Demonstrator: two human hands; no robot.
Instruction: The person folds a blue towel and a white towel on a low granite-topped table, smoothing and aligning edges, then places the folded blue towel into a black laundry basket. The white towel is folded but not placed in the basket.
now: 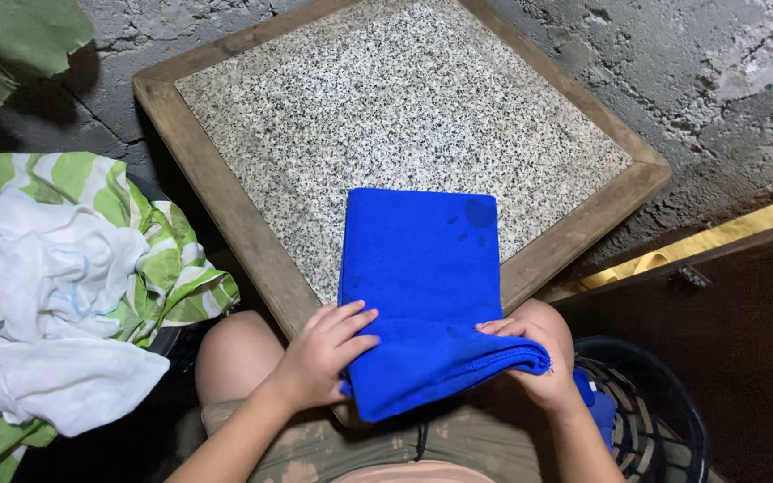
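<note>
Blue towel [422, 268] on granite table [386, 107] (near edge folded), between left hand [319, 353], right hand [539, 358].

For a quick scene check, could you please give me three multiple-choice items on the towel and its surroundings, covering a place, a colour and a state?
1. Where does the blue towel lie?
A on the granite-topped table
B in the dark basket
C on the cloth pile

2. What colour are the striped cloth's bands?
A red
B green
C black

3. What is the towel's state?
A crumpled
B rolled
C folded

Answers: 1 A, it rests on the speckled top; 2 B, green and white stripes show at left; 3 C, the left hand and right hand hold its doubled near edge.
</note>
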